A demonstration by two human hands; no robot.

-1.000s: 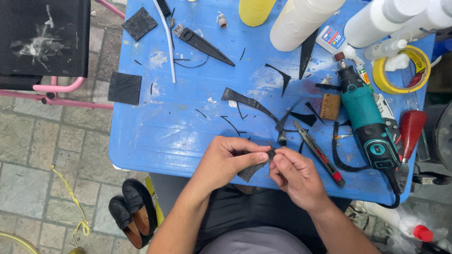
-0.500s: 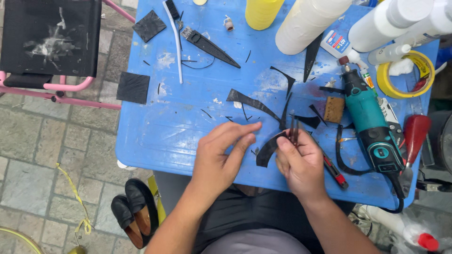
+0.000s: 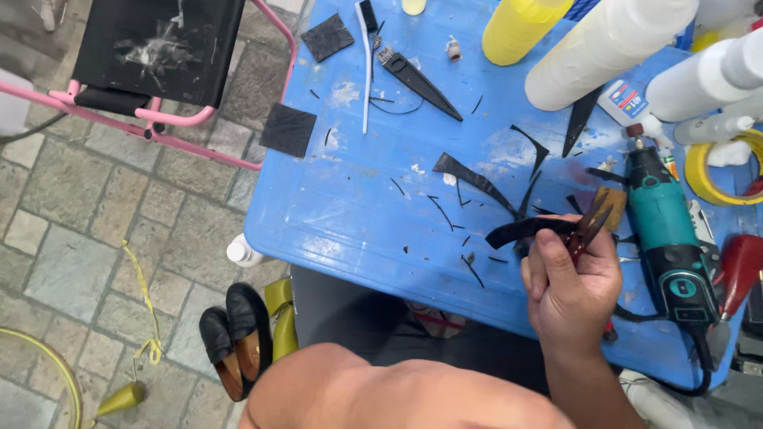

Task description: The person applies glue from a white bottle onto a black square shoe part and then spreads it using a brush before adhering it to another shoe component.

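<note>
My right hand [image 3: 574, 284] is closed around a pair of small scissors [image 3: 590, 222] and one end of a curved black strip [image 3: 520, 230]. The strip sticks out to the left, just above the blue table [image 3: 358, 206]. The scissor blades point up and to the right past my fingers. My left hand is out of frame; only a bare arm [image 3: 381, 393] shows at the bottom edge. Thin black offcuts [image 3: 473, 179] lie on the table just beyond the strip.
A teal power tool [image 3: 668, 230] lies right of my hand. Behind it are a yellow tape roll [image 3: 707, 175], white bottles [image 3: 604, 48] and a yellow bottle [image 3: 520, 28]. Black square patches [image 3: 288, 129] lie at the table's left. A pink folding chair [image 3: 159, 56] and black shoes [image 3: 238, 334] are on the paved floor.
My left hand has let go of the strip and dropped out of view. My right hand keeps the strip and scissors and has moved slightly right. The view has shifted closer.
</note>
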